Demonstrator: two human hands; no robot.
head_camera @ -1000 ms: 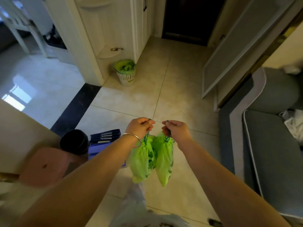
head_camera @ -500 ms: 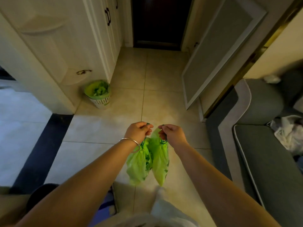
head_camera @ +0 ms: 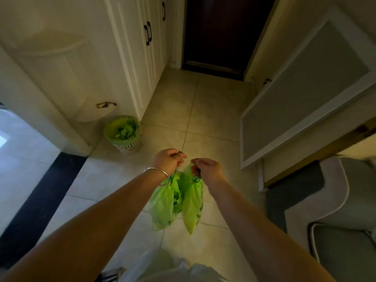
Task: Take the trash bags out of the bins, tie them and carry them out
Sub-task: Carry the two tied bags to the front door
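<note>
Change: the dark entrance door point(head_camera: 215, 35) and the lined bin point(head_camera: 122, 133) are seen nearer than a second ago; the carry-out is judged under way.
Left hand point(head_camera: 168, 160): grip pinched on the drawstring of the left green trash bag point(head_camera: 165, 204).
Right hand point(head_camera: 207, 169): grip pinched on the drawstring of the right green trash bag point(head_camera: 192, 202).
Bags: hung touching, above the tiled floor point(head_camera: 203, 110), as before.
Gone: the stool and blue item seen earlier.

both bare forearms reach forward and slightly down from the bottom corners of the view, converging toward the middle. the left hand point(head_camera: 169, 159) is curled into a loose fist, knuckles up, its fingers pinching something dark beneath them; a thin silver bangle point(head_camera: 157, 173) circles that wrist. the right hand point(head_camera: 207, 168) sits just beside it, also curled with its back upward, thumb and fingers apparently pinched together, though blur hides the exact grip.
</note>
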